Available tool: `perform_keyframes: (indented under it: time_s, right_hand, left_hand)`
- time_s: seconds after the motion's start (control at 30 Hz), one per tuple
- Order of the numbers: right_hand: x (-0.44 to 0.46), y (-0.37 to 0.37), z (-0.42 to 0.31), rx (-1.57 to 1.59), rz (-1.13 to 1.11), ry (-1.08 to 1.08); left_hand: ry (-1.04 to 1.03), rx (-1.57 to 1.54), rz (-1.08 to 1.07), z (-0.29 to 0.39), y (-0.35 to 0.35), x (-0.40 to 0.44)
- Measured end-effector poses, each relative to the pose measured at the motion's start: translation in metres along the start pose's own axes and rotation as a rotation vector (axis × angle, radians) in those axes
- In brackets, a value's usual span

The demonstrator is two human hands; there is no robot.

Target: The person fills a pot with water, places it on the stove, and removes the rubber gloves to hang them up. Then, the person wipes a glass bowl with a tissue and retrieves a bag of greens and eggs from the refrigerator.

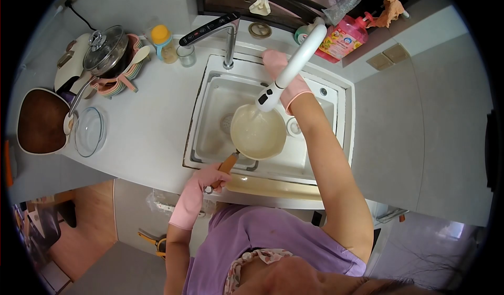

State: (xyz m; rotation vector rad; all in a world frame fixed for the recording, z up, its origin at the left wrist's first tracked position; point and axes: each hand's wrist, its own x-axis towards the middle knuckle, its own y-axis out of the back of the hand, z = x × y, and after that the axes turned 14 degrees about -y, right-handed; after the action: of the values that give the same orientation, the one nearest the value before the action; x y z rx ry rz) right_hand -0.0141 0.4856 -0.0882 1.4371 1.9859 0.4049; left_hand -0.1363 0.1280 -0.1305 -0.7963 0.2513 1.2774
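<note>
My left hand (211, 177), in a pink rubber glove, is wrapped round the brown handle (228, 163) of a cream-coloured pan (259, 132). The pan is over the white sink (210, 92), under the white spray head (268, 99) of the faucet. Water runs from the head into the pan, and liquid covers its bottom. My right hand (275, 64), also in a pink glove, reaches to the sink's back edge beyond the white spout (300, 56). The spout hides part of that hand, and what its fingers touch does not show.
On the left counter are a glass bowl (89, 131), a brown-lined pan (43, 121), a glass-lidded pot (106, 53), a yellow-capped bottle (165, 45) and a small glass (186, 56). A chrome tap (230, 48) rises behind the sink. A pink soap bottle (344, 38) stands back right.
</note>
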Motion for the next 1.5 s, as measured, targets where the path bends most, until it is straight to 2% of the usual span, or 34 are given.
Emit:
perform_keyframes:
  time_s: [1.1, 1.5]
  right_hand:
    - [-0.012, 0.012, 0.012, -0.041, -0.005, 0.034]
    - [-0.053, 0.031, 0.059, -0.301, -0.002, -0.046]
  left_hand:
    - [-0.003, -0.001, 0.017, 0.000, -0.003, -0.002]
    - [-0.063, -0.020, -0.052, -0.011, 0.007, 0.005]
